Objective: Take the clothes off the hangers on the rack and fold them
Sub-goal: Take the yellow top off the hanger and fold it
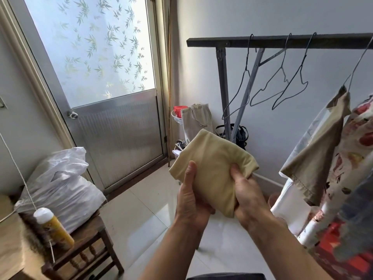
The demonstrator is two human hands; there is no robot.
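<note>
A pale yellow garment, folded into a compact bundle, is held up in front of me over the floor. My left hand grips its lower left side with the thumb on top. My right hand grips its lower right side, fingers curled into the cloth. The dark rack bar runs across the upper right with three bare wire hangers on it. Further right a tan garment hangs from a fourth hanger, beside a flowered cloth and a white one.
A frosted-glass door stands at the back left. A wooden stool at lower left carries a white plastic bag and a yellow bottle. Bags and a basket crowd the far corner. Pale tiles cover the floor.
</note>
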